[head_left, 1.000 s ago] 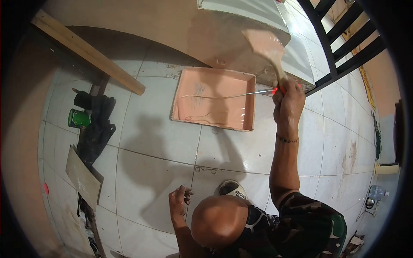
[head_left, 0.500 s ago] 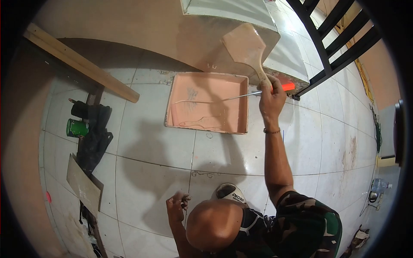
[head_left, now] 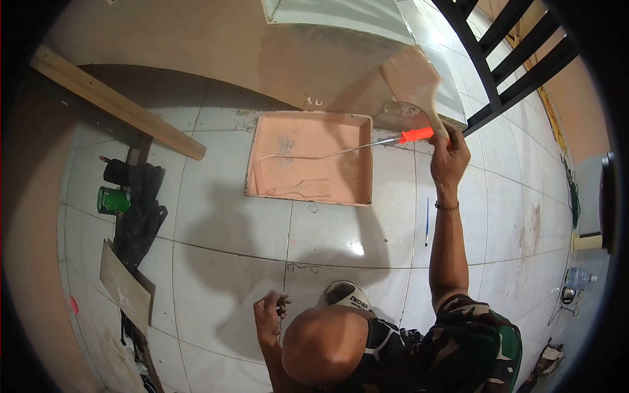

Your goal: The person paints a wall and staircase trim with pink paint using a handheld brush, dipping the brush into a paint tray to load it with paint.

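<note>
Head cam: R hand [head_left: 451,160] closed on brush [head_left: 418,82] handle; bristles blurred, raised beyond tray's upper R corner. L hand [head_left: 272,308] low, fingers half curled; can't tell if it holds anything. Tray [head_left: 344,185] on floor [head_left: 216,268], w/ brush outline in its base. Orange roller handle [head_left: 416,135] overhangs tray's R rim, its end by R hand; contact can't be confirmed.

Text: shoe [head_left: 347,295] lettering appears to read "SPORT"; green can [head_left: 114,201] label illegible.

Surroundings: beam [head_left: 121,103] upper L; black railing [head_left: 506,108] upper R; blue stick [head_left: 428,223] near R forearm; bottle [head_left: 576,278] far R. Head [head_left: 325,344] blocks floor at bottom.
</note>
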`<state>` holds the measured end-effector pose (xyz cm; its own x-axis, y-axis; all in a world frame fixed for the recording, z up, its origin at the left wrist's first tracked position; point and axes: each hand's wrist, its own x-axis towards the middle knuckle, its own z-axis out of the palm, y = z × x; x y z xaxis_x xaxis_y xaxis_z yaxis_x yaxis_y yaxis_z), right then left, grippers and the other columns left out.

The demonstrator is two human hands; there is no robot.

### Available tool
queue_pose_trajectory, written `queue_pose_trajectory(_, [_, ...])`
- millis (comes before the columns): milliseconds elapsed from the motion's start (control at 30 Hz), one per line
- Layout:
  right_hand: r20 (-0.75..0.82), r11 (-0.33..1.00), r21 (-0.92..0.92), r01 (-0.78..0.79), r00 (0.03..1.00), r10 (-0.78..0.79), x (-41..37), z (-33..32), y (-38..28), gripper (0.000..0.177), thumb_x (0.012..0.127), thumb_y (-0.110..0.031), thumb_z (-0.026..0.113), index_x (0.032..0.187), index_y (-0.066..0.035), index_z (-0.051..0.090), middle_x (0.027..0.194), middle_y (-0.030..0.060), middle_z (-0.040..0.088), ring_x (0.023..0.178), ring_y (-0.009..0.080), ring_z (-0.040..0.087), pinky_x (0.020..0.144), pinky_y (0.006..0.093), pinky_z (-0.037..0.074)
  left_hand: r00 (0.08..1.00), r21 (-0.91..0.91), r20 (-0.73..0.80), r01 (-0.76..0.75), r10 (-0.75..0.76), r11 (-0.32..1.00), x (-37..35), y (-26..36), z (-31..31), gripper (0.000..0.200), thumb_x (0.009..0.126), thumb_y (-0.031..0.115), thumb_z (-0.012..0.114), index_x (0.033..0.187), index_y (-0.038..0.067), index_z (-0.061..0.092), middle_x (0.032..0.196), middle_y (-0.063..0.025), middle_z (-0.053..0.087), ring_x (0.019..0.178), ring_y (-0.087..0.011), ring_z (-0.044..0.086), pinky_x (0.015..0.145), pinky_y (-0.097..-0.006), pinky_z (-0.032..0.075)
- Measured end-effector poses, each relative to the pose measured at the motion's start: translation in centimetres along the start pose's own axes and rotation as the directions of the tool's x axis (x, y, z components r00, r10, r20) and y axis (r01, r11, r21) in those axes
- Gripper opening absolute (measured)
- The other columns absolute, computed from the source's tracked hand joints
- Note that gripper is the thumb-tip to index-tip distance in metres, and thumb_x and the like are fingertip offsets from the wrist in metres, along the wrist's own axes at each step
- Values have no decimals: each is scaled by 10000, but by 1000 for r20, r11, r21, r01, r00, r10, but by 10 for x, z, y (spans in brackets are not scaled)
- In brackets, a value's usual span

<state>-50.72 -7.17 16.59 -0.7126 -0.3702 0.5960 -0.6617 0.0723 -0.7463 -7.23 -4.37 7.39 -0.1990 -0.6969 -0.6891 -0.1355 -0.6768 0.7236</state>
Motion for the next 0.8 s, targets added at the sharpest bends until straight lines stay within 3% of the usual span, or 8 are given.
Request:
queue_pose_trajectory(167, [178,988,-113,107,980,-86,17,9,9,204,827,-54,522,987,60,580,768,72,596,670,109,556,616,230,455,998,33,-53,-43,44,999,-1,1,3,395,895,285,505,829,-93,597,685,-138,594,492,-101,448,410,-226,360])
queue_pose_trajectory(233, [132,995,-79,-65,988,75,20,7,13,209,833,-67,519,991,55,582,746,62,589,668,105,549,614,230,451,998,34,-53,-44,46,998,-2,1,2,397,898,281,493,829,-96,596,685,-140,593,492,-104,449,410,-227,361])
queue_pose_trajectory(367, [14,994,-72,-87,996,88,6,-14,23,211,832,-121,557,963,39,598,729,67,612,632,109,555,599,239,448,998,152,-1,-64,65,986,-3,4,3,409,899,276,462,829,-103,597,688,-143,594,488,-110,449,408,-229,359])
queue_pose_trajectory(467, [18,965,139,-222,975,222,-17,-29,31,205,853,-136,546,966,28,592,690,23,568,543,57,454,497,189,367,1000,173,-31,2,3,985,-3,7,9,410,891,279,456,826,-100,599,677,-126,588,491,-105,449,414,-235,362])
queue_pose_trajectory(533, [18,864,329,-382,917,398,-34,-30,34,198,854,-167,552,933,11,588,652,15,530,492,21,366,434,160,275,1000,162,-11,-1,3,987,1,7,10,390,887,273,465,828,-86,604,670,-113,584,494,-103,449,424,-238,369])
queue_pose_trajectory(667, [203,539,637,-551,794,573,-74,-23,48,217,860,-205,503,928,-1,531,614,29,502,459,71,393,434,192,311,992,175,97,-91,75,980,37,9,36,340,870,278,504,846,-42,615,635,-76,567,495,-92,447,461,-238,386])
queue_pose_trajectory(767, [522,167,683,-711,636,569,-108,-19,36,241,882,-264,491,958,-36,480,663,31,514,494,100,433,477,215,364,995,84,77,-72,65,994,97,27,74,363,865,317,523,1025,-9,535,844,-82,549,746,-177,534,628,-305,486])
queue_pose_trajectory(800, [609,124,640,-758,599,520,-117,-20,26,248,879,-265,500,977,-40,466,682,32,523,506,105,450,482,215,377,997,26,36,-65,64,998,112,38,91,396,860,312,536,1092,-7,495,938,-105,538,852,-223,555,683,-348,516])
